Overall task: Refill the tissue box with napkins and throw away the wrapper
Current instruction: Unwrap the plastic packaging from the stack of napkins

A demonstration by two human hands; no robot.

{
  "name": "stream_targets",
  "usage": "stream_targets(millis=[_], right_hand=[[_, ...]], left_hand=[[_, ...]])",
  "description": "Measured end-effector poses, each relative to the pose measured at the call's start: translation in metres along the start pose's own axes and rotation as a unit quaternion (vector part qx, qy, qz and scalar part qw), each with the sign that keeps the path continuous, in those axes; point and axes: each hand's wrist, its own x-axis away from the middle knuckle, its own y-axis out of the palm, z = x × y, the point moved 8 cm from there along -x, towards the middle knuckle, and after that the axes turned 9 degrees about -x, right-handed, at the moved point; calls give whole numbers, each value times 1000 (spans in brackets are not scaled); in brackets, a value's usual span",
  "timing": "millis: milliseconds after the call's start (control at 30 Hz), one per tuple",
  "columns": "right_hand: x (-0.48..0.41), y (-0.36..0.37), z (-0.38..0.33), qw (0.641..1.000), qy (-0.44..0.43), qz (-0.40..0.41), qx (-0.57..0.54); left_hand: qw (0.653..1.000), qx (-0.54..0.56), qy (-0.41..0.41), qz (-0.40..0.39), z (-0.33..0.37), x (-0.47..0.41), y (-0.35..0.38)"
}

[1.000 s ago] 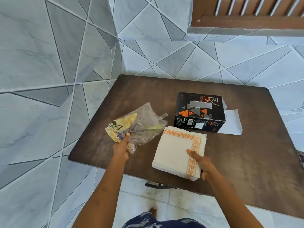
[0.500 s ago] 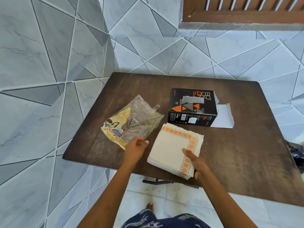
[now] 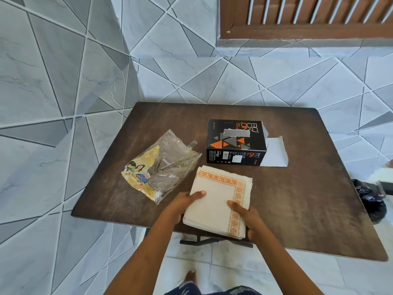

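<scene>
The napkin stack (image 3: 221, 199), near the table (image 3: 308, 209) edge, is being gripped by the left hand (image 3: 182, 204) and right hand (image 3: 246, 216); edges should be squared before the tissue box (image 3: 236, 143), seemingly open rightward, is being loaded.

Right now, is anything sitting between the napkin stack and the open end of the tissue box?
Nothing visible does. The napkins, held by both hands, lie just in front of the tissue box, whose open flap faces right. The wrapper lies off to the left, clear of that path.
</scene>
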Motion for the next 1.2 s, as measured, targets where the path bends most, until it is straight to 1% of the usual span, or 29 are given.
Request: stream_targets(millis=[133, 167, 200, 267, 333, 433, 500, 567, 667, 767, 900, 1000, 1033, 1100, 1167, 1200], right_hand=[[6, 18, -10, 998, -17, -58, -17], [7, 27, -14, 997, -25, -74, -9], [9, 38, -20, 996, -34, -88, -1], [10, 64, -29, 992, -48, -113, 10], [8, 93, -35, 989, -56, -136, 13], [3, 136, -37, 985, -57, -161, 32], [-3, 160, -32, 984, -52, -161, 55], [-13, 176, -21, 986, -35, -150, 64], [-31, 190, -2, 991, -11, -116, 66], [-44, 195, 13, 994, -3, -86, 72], [-56, 193, 26, 995, -10, -44, 94], [-68, 189, 28, 987, -38, -3, 155], [-70, 188, 29, 984, -45, 7, 172], [-71, 187, 27, 979, -50, 16, 196], [-71, 185, 25, 982, -42, 13, 184], [-69, 182, 21, 985, -40, 11, 167]], left_hand=[[995, 68, 50, -59, 8, 17, -3], [993, 85, 60, -60, 11, 21, -9], [991, 99, 68, -52, 15, 26, -17], [989, 123, 82, -5, 22, 32, -44], [985, 133, 97, 42, 30, 38, -75], [980, 133, 123, 85, 39, 48, -119], [978, 128, 125, 106, 37, 49, -143], [979, 122, 104, 124, 26, 44, -159], [978, 122, 65, 155, 4, 29, -179], [977, 119, 43, 173, -12, 17, -188], [978, 82, 18, 192, -30, 2, -196], [976, 48, 5, 210, -35, -7, -201], [975, 24, 6, 222, -33, -9, -203], [966, -76, 11, 245, -24, -10, -209], [952, -163, 25, 258, -9, -8, -213], [946, -178, 40, 269, -1, -5, -215]])
